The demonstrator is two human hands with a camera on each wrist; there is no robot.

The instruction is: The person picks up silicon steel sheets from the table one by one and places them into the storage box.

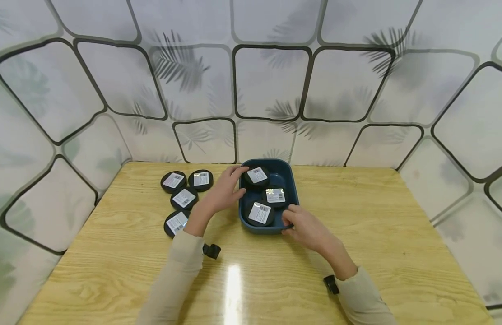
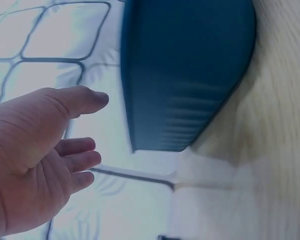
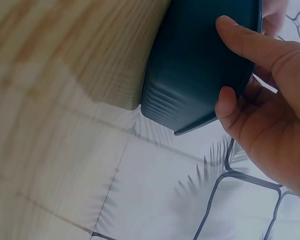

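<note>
- Gripping the navy plastic bin (image 1: 262, 229) at its near right corner, the right hand (image 1: 312, 230) is pressing its thumb on the outer wall; its other fingers are curling over the rim, partly hidden behind it.
- The left hand (image 1: 224, 194) is hovering at the bin's left rim with fingers released and loosely spread; only three fingers and the thumb are showing in the left wrist view, and whether a fingertip is touching the upper left disc is hard to tell.
- The bin is standing on the wooden bench (image 1: 364, 212), and both wrist views are cutting off part of it.
- Three labelled black discs (image 1: 259, 213) are lying inside the bin, their sides mostly hidden; glare is whitening one label.
- Four loose black discs (image 1: 184, 198) are lying on the bench left of the bin, the left arm covering part of the nearest.
- The print on the labels is showing too small to read.
- Pale sleeves (image 1: 171, 275) are running off the lower edge.
- The patterned backdrop (image 1: 271, 81) is rising behind, cropped by the frame.
</note>
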